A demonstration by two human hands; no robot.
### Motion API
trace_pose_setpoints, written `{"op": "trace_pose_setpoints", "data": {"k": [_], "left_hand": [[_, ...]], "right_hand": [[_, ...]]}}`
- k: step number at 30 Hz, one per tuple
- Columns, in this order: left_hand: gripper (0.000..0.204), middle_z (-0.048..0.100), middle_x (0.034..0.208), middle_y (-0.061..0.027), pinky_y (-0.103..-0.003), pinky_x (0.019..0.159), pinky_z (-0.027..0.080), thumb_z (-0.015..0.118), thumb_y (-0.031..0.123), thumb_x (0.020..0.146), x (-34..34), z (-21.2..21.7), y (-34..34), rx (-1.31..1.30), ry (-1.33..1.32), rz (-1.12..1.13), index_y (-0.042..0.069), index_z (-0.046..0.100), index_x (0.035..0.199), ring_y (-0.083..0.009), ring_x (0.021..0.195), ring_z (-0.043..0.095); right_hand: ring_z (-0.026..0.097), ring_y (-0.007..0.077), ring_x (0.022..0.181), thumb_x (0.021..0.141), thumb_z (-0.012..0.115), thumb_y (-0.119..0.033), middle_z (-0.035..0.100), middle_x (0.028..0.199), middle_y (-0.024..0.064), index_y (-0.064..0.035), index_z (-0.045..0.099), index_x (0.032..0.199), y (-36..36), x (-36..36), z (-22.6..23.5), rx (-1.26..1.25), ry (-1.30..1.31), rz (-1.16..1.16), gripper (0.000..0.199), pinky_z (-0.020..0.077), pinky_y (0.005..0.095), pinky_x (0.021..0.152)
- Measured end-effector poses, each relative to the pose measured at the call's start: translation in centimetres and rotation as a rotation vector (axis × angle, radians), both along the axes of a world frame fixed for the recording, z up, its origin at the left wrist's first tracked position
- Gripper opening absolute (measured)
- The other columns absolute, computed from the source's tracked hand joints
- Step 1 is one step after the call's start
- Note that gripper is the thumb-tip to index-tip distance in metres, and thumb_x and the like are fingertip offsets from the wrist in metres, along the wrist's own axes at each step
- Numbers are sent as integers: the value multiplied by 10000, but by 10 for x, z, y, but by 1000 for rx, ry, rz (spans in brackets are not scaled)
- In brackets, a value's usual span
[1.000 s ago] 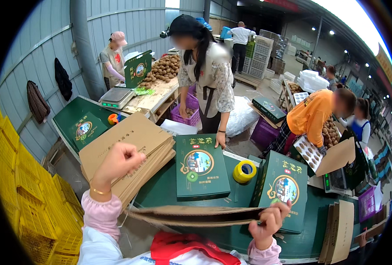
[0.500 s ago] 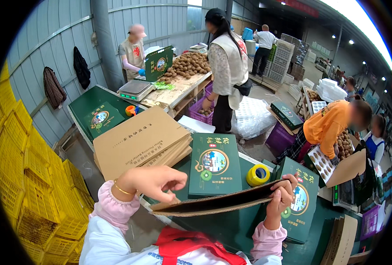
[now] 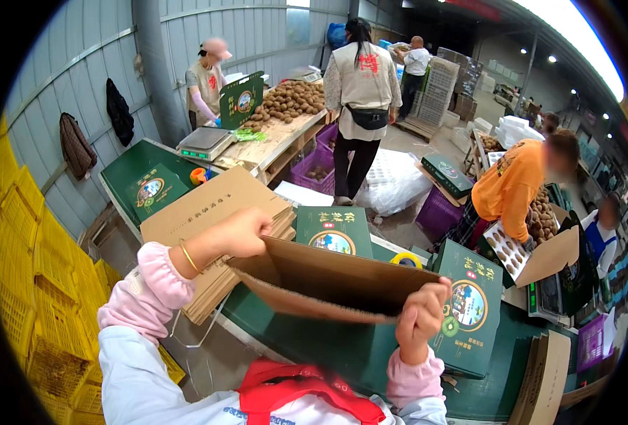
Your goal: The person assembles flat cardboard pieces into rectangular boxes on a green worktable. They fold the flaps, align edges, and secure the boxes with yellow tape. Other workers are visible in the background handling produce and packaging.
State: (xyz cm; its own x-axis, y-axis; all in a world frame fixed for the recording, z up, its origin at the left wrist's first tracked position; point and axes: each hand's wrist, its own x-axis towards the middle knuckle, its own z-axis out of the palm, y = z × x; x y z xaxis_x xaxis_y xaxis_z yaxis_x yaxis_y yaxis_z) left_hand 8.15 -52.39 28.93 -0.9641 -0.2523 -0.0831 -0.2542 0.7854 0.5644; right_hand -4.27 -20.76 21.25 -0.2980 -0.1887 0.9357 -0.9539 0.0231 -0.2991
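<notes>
A brown cardboard carton [image 3: 342, 273] is held up in front of me, partly spread so its dark inside shows. At its upper left corner, my left hand [image 3: 236, 234] is closed on the edge, with a gold bracelet on the wrist. My right hand [image 3: 423, 315] grips the carton's right end, fingers wrapped over the edge. Behind the carton lies a green printed box [image 3: 334, 219], partly hidden by it. Another green box [image 3: 471, 304] is just beyond my right hand. A yellow tape roll [image 3: 406, 259] peeks over the carton's far edge.
Flat brown cartons [image 3: 207, 205] are stacked left on the green table [image 3: 257, 312]. More folded cardboard [image 3: 540, 379] stands at the lower right. Yellow crates [image 3: 52, 283] line the left side. Co-workers handle kiwifruit [image 3: 289, 100] at the far table; a person in orange [image 3: 508, 184] bends over a tray.
The carton has tilted and spread from a thin flat shape, showing its inside. My left hand has risen left and closed on its corner. A standing co-worker has turned their back.
</notes>
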Motion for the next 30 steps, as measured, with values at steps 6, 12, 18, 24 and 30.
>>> {"op": "trace_pose_setpoints", "data": {"k": [6, 12, 18, 24, 30], "left_hand": [[212, 403, 510, -49, -345, 423, 319, 551, -28, 575, 10, -12, -7, 202, 59, 191, 66, 365, 613, -161, 484, 441], [234, 410, 502, -63, -300, 451, 331, 570, -4, 592, 18, -18, 23, 60, 419, 343, 40, 345, 638, -146, 480, 410], [345, 257, 559, 41, -237, 439, 234, 577, -22, 601, 27, -26, 17, 173, 474, 261, 93, 252, 599, -44, 536, 275], [345, 294, 498, 9, -249, 429, 267, 611, 23, 580, 38, -23, 16, 165, 391, 273, 73, 271, 553, -58, 518, 296], [303, 321, 483, -11, -250, 428, 285, 626, 23, 566, 28, -26, 14, 106, 450, 351, 61, 328, 530, -68, 494, 329]], "right_hand": [[496, 224, 685, 738, 651, -217, 534, 651, 30, -45, 507, 547, 24, 6, 22, 211, -102, 515, 295, 365, 543, 928], [450, 312, 1108, 638, 797, -290, 459, 1184, 152, -47, 507, 996, 0, 13, -29, -75, -118, 147, 521, 325, 461, 1023], [379, 350, 1240, 634, 801, -204, 358, 1351, 213, -6, 352, 1337, -7, 17, -85, 282, -691, 299, 857, 348, 423, 997], [384, 365, 1215, 672, 746, -365, 446, 1239, 208, 9, 450, 1232, -18, -41, -5, 188, -78, -8, 735, 335, 446, 1003], [559, 311, 922, 573, 819, -184, 575, 890, 132, -47, 473, 787, -37, -60, -4, 127, -20, 293, 430, 438, 431, 850]]}}
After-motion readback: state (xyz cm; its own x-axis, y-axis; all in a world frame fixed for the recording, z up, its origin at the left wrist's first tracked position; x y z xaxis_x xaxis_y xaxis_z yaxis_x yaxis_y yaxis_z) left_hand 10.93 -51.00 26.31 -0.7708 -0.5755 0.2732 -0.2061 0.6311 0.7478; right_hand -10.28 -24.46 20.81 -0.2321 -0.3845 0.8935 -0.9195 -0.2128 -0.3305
